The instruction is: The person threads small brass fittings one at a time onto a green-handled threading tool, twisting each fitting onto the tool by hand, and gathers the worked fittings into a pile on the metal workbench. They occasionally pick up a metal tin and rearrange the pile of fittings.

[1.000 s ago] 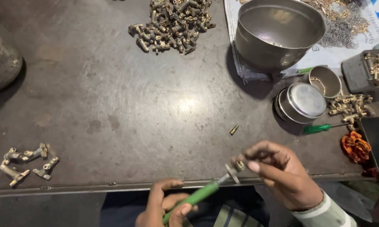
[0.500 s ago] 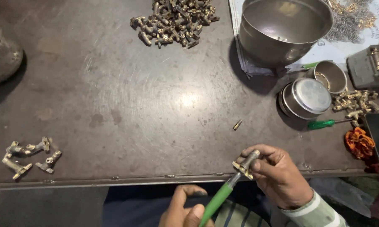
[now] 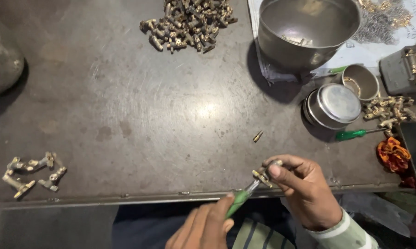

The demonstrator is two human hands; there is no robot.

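Note:
My right hand pinches a small brass fitting at the near edge of the dark metal table. My left hand, below the table edge, grips a green-handled screwdriver whose tip meets the fitting. A single small brass piece lies on the table just beyond the fitting.
A heap of brass fittings lies at the far middle, a few more at the near left. A large steel bowl, a lidded round tin, a small cup, another green screwdriver and more fittings are on the right. A metal container stands far left.
Both hands shifted to the right along the table edge. The screwdriver stays against the fitting held in my right hand, and my left hand has slid lower in view.

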